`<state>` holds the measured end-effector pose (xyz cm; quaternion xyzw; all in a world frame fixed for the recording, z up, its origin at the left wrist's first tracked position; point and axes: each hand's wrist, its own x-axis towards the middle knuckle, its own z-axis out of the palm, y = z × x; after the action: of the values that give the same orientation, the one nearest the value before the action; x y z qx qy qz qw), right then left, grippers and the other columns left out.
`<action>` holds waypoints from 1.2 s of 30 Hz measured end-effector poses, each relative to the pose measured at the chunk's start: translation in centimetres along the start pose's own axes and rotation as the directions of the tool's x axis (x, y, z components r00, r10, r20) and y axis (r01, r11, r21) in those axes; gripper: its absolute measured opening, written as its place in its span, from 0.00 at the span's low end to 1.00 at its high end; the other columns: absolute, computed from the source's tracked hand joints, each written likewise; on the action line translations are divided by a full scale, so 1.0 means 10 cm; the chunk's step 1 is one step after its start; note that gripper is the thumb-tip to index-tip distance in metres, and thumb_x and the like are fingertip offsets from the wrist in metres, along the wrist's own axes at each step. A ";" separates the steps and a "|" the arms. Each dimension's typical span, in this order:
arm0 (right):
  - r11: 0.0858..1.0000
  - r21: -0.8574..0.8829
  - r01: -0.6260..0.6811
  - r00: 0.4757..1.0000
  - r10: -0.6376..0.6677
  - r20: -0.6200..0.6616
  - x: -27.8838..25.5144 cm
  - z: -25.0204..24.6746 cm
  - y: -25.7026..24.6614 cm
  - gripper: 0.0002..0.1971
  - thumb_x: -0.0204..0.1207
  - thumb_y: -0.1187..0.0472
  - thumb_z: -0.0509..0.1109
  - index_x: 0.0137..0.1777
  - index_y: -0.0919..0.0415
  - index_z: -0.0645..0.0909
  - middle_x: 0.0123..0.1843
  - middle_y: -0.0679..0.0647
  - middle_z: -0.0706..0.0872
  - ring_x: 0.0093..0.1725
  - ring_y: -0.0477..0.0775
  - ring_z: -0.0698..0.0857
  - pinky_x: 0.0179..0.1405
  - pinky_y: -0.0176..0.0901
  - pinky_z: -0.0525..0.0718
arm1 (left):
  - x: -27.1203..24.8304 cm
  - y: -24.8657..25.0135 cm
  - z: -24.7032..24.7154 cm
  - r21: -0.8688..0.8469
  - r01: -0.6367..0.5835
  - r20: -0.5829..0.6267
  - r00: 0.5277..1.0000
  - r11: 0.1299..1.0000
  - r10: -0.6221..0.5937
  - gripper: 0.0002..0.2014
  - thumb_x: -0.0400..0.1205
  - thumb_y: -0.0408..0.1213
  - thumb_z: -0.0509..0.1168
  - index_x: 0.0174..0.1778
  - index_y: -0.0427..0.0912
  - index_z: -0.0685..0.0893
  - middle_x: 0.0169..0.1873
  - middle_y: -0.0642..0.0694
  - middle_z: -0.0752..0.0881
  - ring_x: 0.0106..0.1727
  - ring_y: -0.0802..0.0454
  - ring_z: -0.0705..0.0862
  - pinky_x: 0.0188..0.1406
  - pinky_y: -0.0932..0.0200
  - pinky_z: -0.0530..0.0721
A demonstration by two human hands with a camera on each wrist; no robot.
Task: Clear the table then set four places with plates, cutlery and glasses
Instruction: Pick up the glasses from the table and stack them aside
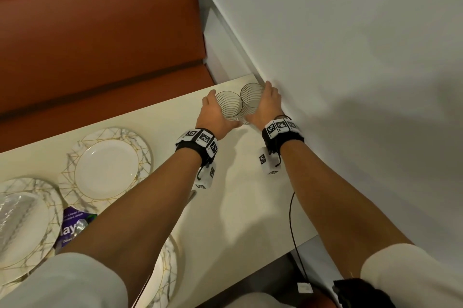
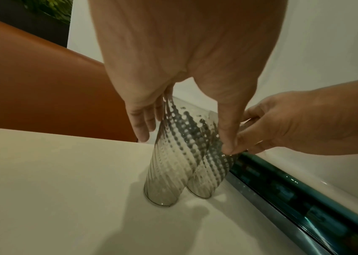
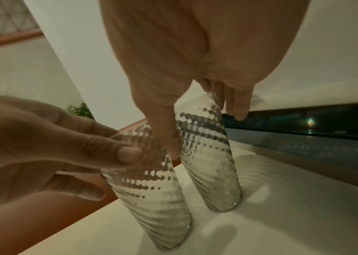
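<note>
At the bench's [image 1: 233, 197] left edge I see a stack of marble-and-gold plates [image 1: 22, 222], with a purple wrapper [image 1: 71, 228] lying against its right side and a single plate [image 1: 106, 166] set just behind that, toward the orange seat [image 1: 100, 57]. Another plate [image 1: 164, 272] shows partly under my left forearm near the front edge. Moving right, both arms reach toward the far right corner of the bench, where two ribbed glasses stand upright, touching side by side.

My left hand [image 1: 215, 113] grips the left glass [image 1: 229, 106]: thumb on its near side, fingers [image 2: 141, 124] curved round the far side, as the left wrist view shows. My right hand [image 1: 265, 104] grips the right glass [image 1: 251, 96], thumb pressed on the side where the two glasses meet, fingers [image 3: 237, 105] wrapped round on the wall side. Both glass bases appear to rest on the bench top in the wrist views.

Right of the glasses, a dark glossy strip [image 2: 293, 193] runs along the bench's right edge at the foot of the white wall [image 1: 350, 44]. A black cable [image 1: 292, 220] trails from my right wrist band down past the front right corner.
</note>
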<state>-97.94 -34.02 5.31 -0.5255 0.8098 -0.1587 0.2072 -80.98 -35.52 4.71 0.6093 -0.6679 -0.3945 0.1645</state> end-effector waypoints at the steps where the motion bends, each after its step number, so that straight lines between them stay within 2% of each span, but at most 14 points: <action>1: 0.999 -0.031 0.013 1.000 -0.014 -0.014 -0.04 -0.02 -0.01 0.63 0.59 0.54 0.88 0.86 0.68 0.49 0.80 0.65 0.65 0.78 0.66 0.65 0.79 0.57 0.68 | -0.03 -0.02 -0.02 0.009 0.001 0.007 1.000 1.000 -0.001 0.64 0.67 0.49 0.88 0.90 0.40 0.53 0.85 0.39 0.63 0.84 0.40 0.69 0.81 0.39 0.75; 3: 0.996 -0.085 0.041 0.998 -0.045 -0.053 -0.17 -0.08 -0.04 0.60 0.59 0.58 0.86 0.86 0.68 0.52 0.78 0.66 0.66 0.77 0.68 0.66 0.78 0.58 0.68 | -0.13 -0.10 -0.08 0.022 -0.005 0.007 1.000 1.000 0.005 0.64 0.67 0.51 0.88 0.90 0.40 0.53 0.85 0.39 0.63 0.85 0.40 0.69 0.81 0.38 0.75; 5: 0.990 -0.130 0.057 0.992 -0.071 -0.103 -0.31 -0.14 -0.09 0.55 0.59 0.62 0.82 0.84 0.66 0.56 0.78 0.65 0.67 0.75 0.68 0.66 0.76 0.58 0.70 | -0.27 -0.19 -0.17 0.018 -0.014 -0.006 1.000 1.000 0.014 0.60 0.70 0.51 0.85 0.90 0.41 0.54 0.85 0.39 0.64 0.84 0.40 0.69 0.80 0.38 0.76; 8: 0.985 -0.152 0.080 0.975 -0.109 -0.194 -0.61 -0.20 -0.23 0.44 0.64 0.63 0.76 0.81 0.63 0.61 0.77 0.64 0.67 0.75 0.68 0.65 0.73 0.61 0.71 | -0.58 -0.40 -0.35 -0.018 -0.007 -0.056 0.998 1.000 0.006 0.48 0.77 0.48 0.80 0.88 0.42 0.60 0.83 0.40 0.69 0.81 0.43 0.73 0.79 0.41 0.78; 10: 0.981 -0.156 0.119 0.961 -0.153 -0.229 -0.81 -0.15 -0.35 0.38 0.64 0.62 0.72 0.77 0.62 0.66 0.75 0.66 0.70 0.74 0.70 0.67 0.73 0.61 0.70 | -0.84 -0.60 -0.53 -0.036 -0.020 -0.102 0.995 0.999 0.016 0.37 0.80 0.45 0.77 0.83 0.42 0.68 0.76 0.41 0.78 0.76 0.44 0.78 0.75 0.44 0.80; 13: 0.973 -0.132 0.188 0.960 -0.210 -0.186 -1.12 0.08 -0.62 0.31 0.65 0.61 0.71 0.71 0.59 0.74 0.70 0.66 0.75 0.71 0.70 0.70 0.72 0.57 0.68 | -1.28 -0.97 -0.85 -0.074 -0.038 -0.166 0.986 0.997 0.025 0.22 0.83 0.42 0.74 0.73 0.42 0.81 0.62 0.46 0.87 0.64 0.49 0.85 0.67 0.50 0.84; 17: 0.938 -0.035 0.344 0.938 -0.345 -0.033 -1.62 0.56 -1.12 0.22 0.69 0.63 0.73 0.66 0.57 0.81 0.66 0.62 0.80 0.67 0.68 0.73 0.67 0.54 0.69 | -1.94 -1.56 -1.33 -0.153 -0.002 -0.231 0.972 0.988 -0.034 0.11 0.84 0.35 0.71 0.62 0.43 0.88 0.49 0.49 0.92 0.50 0.54 0.89 0.58 0.53 0.89; 20: 0.900 0.047 0.432 0.890 -0.435 0.139 -2.02 1.01 -1.57 0.17 0.73 0.63 0.71 0.63 0.56 0.83 0.63 0.58 0.82 0.64 0.65 0.75 0.64 0.51 0.72 | -2.43 -2.09 -1.68 -0.176 0.043 -0.302 0.949 0.983 -0.095 0.09 0.84 0.34 0.70 0.59 0.44 0.90 0.47 0.51 0.92 0.48 0.57 0.89 0.54 0.58 0.89; 24: 0.850 0.164 0.500 0.804 -0.526 0.278 -2.66 1.63 -2.27 0.14 0.74 0.65 0.73 0.59 0.56 0.85 0.58 0.55 0.85 0.58 0.58 0.82 0.58 0.44 0.80 | -3.08 -2.82 -2.23 -0.220 0.115 -0.398 0.896 0.969 -0.197 0.09 0.85 0.35 0.69 0.59 0.48 0.90 0.49 0.56 0.91 0.52 0.61 0.88 0.54 0.62 0.88; 26: 0.844 0.209 0.494 0.772 -0.536 0.341 -2.88 1.87 -2.54 0.14 0.75 0.65 0.73 0.60 0.57 0.85 0.59 0.55 0.85 0.57 0.56 0.84 0.57 0.45 0.83 | -3.28 -3.08 -2.44 -0.202 0.113 -0.440 0.877 0.973 -0.193 0.09 0.85 0.34 0.70 0.59 0.46 0.90 0.49 0.55 0.91 0.52 0.61 0.88 0.54 0.61 0.88; 29: 0.828 0.238 0.509 0.730 -0.561 0.391 -3.22 2.29 -3.02 0.15 0.76 0.65 0.73 0.63 0.58 0.84 0.60 0.55 0.85 0.56 0.55 0.84 0.60 0.49 0.85 | -3.60 -3.55 -2.80 -0.184 0.131 -0.503 0.839 0.974 -0.208 0.08 0.84 0.34 0.71 0.57 0.46 0.90 0.47 0.53 0.92 0.49 0.55 0.89 0.55 0.57 0.89; 31: 0.839 0.248 0.485 0.724 -0.544 0.424 -3.37 2.52 -3.32 0.18 0.76 0.63 0.73 0.66 0.58 0.81 0.61 0.56 0.84 0.57 0.53 0.84 0.61 0.49 0.85 | -3.75 -3.80 -3.01 -0.196 0.144 -0.528 0.818 0.970 -0.227 0.08 0.84 0.34 0.70 0.57 0.45 0.90 0.47 0.52 0.92 0.48 0.54 0.89 0.54 0.56 0.89; 33: 0.858 0.239 0.455 0.734 -0.513 0.445 -3.47 2.72 -3.57 0.22 0.76 0.60 0.74 0.70 0.56 0.78 0.65 0.56 0.81 0.61 0.54 0.82 0.64 0.48 0.83 | -3.88 -4.00 -3.19 -0.203 0.150 -0.546 0.803 0.968 -0.239 0.08 0.84 0.33 0.70 0.57 0.44 0.90 0.47 0.52 0.92 0.48 0.54 0.89 0.50 0.61 0.88; 36: 0.872 0.162 0.462 0.769 -0.485 0.418 -3.51 2.97 -3.89 0.27 0.76 0.55 0.74 0.73 0.55 0.72 0.69 0.57 0.76 0.70 0.60 0.76 0.69 0.54 0.79 | -3.99 -4.19 -3.43 -0.204 0.137 -0.570 0.788 0.969 -0.231 0.08 0.84 0.32 0.69 0.57 0.44 0.90 0.48 0.54 0.91 0.49 0.54 0.89 0.49 0.69 0.83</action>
<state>-39.79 -18.42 4.08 -0.7291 0.5775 -0.1013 0.3531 -20.21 -6.79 6.43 0.7495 -0.4889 -0.2496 0.3701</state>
